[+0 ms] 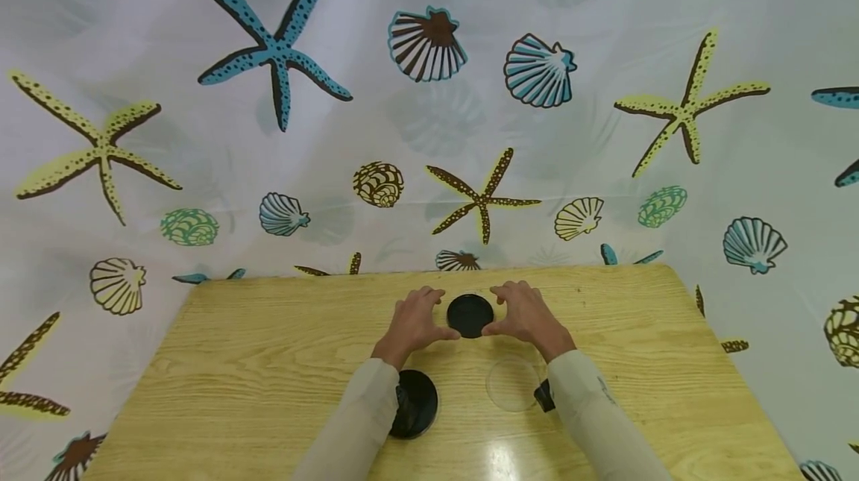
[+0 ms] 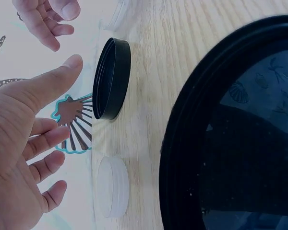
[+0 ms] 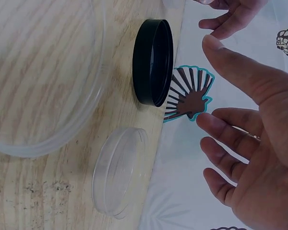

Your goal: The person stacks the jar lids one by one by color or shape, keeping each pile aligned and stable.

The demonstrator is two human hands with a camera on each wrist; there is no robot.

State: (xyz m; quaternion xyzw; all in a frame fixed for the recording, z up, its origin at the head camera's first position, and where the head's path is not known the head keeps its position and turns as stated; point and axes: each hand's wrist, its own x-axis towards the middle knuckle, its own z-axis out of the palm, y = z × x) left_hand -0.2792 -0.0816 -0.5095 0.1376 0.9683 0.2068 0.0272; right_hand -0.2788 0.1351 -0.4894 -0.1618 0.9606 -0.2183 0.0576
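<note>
A shallow, round black lid [image 1: 470, 315] with a raised rim lies on the table between my two hands. My left hand [image 1: 414, 322] is at its left side and my right hand [image 1: 526, 315] at its right, fingers and thumbs loosely bent around it. Both wrist views show the hands holding nothing. The left wrist view has a small translucent dish [image 2: 113, 187] beside the black lid [image 2: 112, 79]. From the right wrist, a small clear dish [image 3: 120, 172] shows near the lid [image 3: 153, 62].
A larger round black dish [image 1: 417, 404], glossy inside, lies by my left forearm, which partly covers it. Near my right forearm is a large clear round dish [image 1: 513, 385]. The wooden table [image 1: 282, 362] ends at a hanging cloth [image 1: 322, 130] printed with starfish and shells.
</note>
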